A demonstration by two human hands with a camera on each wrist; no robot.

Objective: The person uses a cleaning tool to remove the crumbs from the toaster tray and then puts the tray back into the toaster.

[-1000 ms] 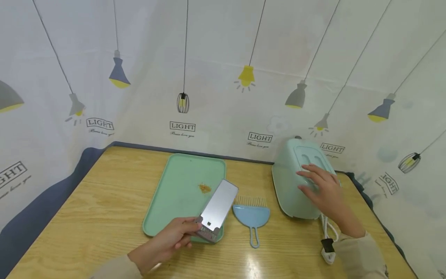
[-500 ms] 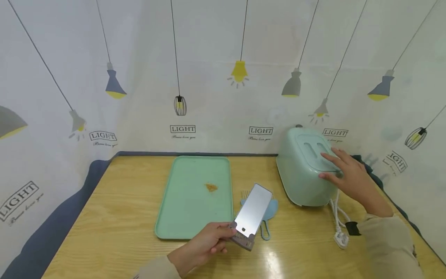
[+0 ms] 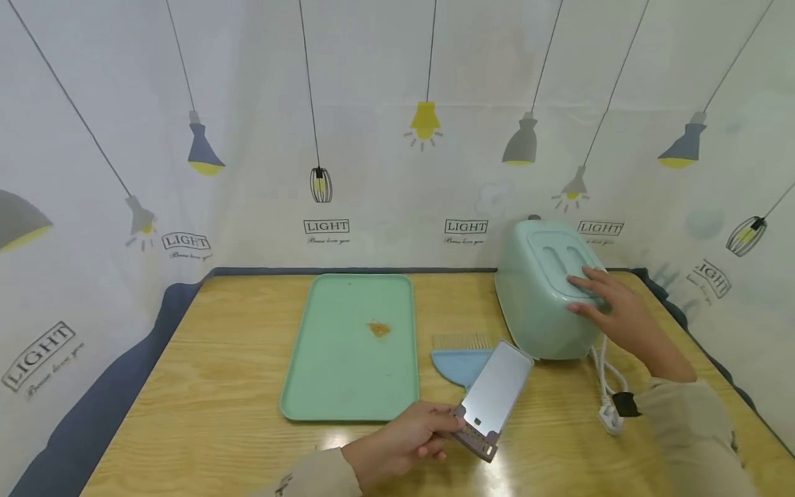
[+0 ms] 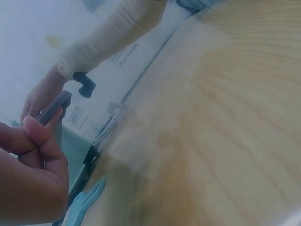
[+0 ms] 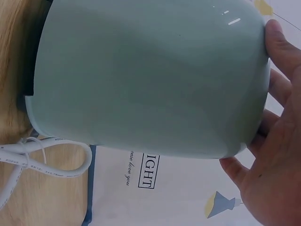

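Note:
My left hand (image 3: 406, 438) pinches the grey end of a flat, shiny metal crumb tray (image 3: 499, 386) between thumb and fingers. The crumb tray tilts up toward the right, held above the table in front of the toaster. My right hand (image 3: 627, 324) rests its spread fingertips on the lid edge of a mint-green toaster (image 3: 546, 317). In the right wrist view the thumb and fingers lie along the toaster's (image 5: 150, 80) top end. A blue brush (image 3: 458, 364) with pale bristles lies behind the crumb tray, which covers its handle. Brown crumbs (image 3: 379, 328) lie on a green serving tray (image 3: 348, 379).
A white power cord (image 3: 602, 369) with its plug (image 3: 611, 418) lies on the wooden table (image 3: 217, 386) beside the toaster. Behind the table hangs a cloth (image 3: 261, 138) printed with lamps.
My left hand has carried the crumb tray rightward, from over the serving tray's edge to in front of the toaster. My right hand has settled on the toaster's lid edge. The view has shifted slightly.

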